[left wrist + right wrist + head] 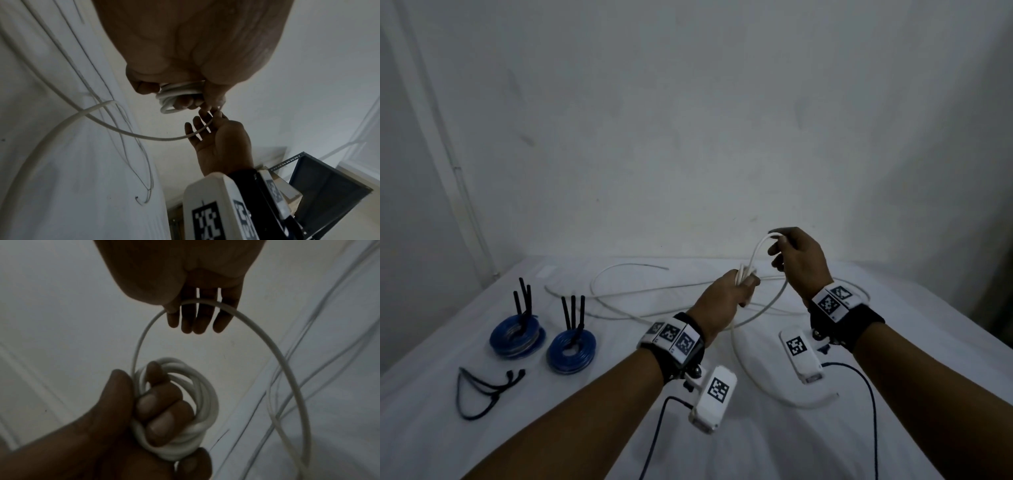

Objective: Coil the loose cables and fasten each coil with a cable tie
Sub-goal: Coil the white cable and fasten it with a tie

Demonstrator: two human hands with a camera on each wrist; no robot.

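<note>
My left hand (734, 296) grips a small coil of white cable (202, 386), wound around its curled fingers (162, 404). The same coil (176, 91) shows under the palm in the left wrist view. From the coil a strand of the white cable (756, 251) arcs up to my right hand (792, 255). That hand is raised above and right of the left. Its thumb pinches the strand (267, 340) against the index finger, and the other fingers (197, 318) stay straight. The rest of the cable (619, 294) lies in loose loops on the white-covered table (551, 431).
Two blue cable coils (517, 337) (571, 349) stand at the left, each fastened with black ties that stick up. A few loose black cable ties (482, 389) lie in front of them. A wall rises behind the table. A dark metal shelf (324, 186) stands off to the right.
</note>
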